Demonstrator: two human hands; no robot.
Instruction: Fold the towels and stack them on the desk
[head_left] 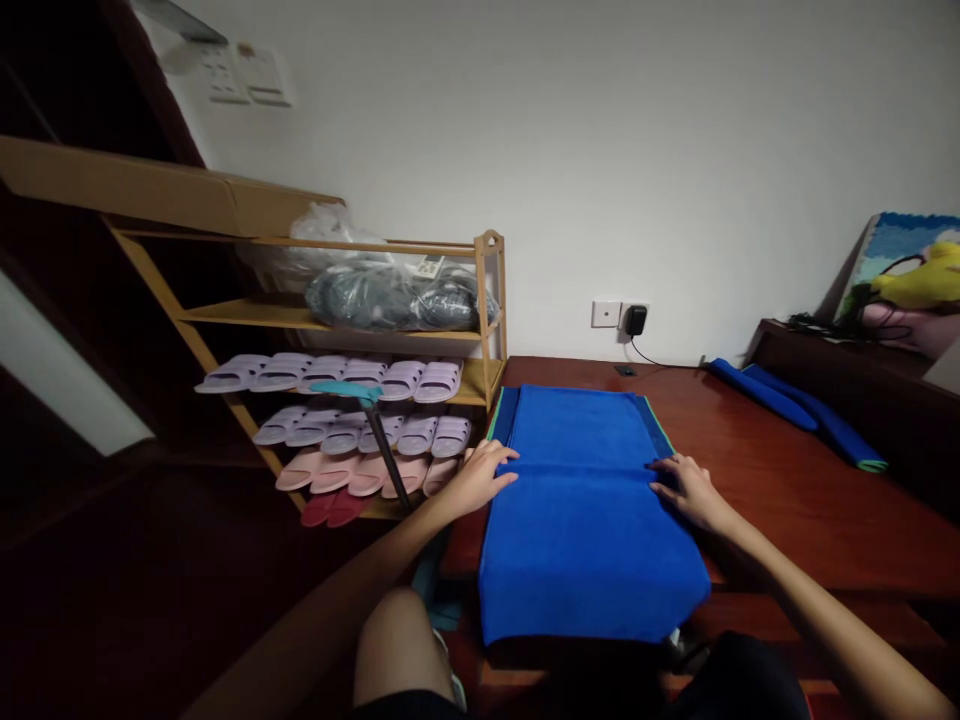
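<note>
Fingers (487, 455) of the left hand (480, 478) are bent and slightly spread, the thumb apart from the forefinger, both tips on the left edge of a blue cloth (585, 530); this hand is turned inward, its forearm reaching up from the lower left, to the right of a wooden rack (489, 300) of lilac, pink and red slippers (439, 380). The cloth lies lengthwise on the left part of a reddish-brown table (780, 490), bright, plain and mostly smooth, with a crease running across it from one hand to the other. Its far part is flat and narrower, while its near part widens and hangs over the table's front edge, the lower hem slightly wavy. Darker blue fabric (654, 425) with green edging shows from beneath at both far corners. At the cloth's right edge, the right hand (694, 490) mirrors the left: palm down, fingers bent and slightly parted, thumb apart from the forefinger, tips at the end of the crease, forearm slanting in from the lower right. Behind it, a black adapter (636, 320) is plugged in at the wall, and farther right two long, narrow blue bundles (825, 420), one with a green-edged end, lie near the dark raised side of the table
</note>
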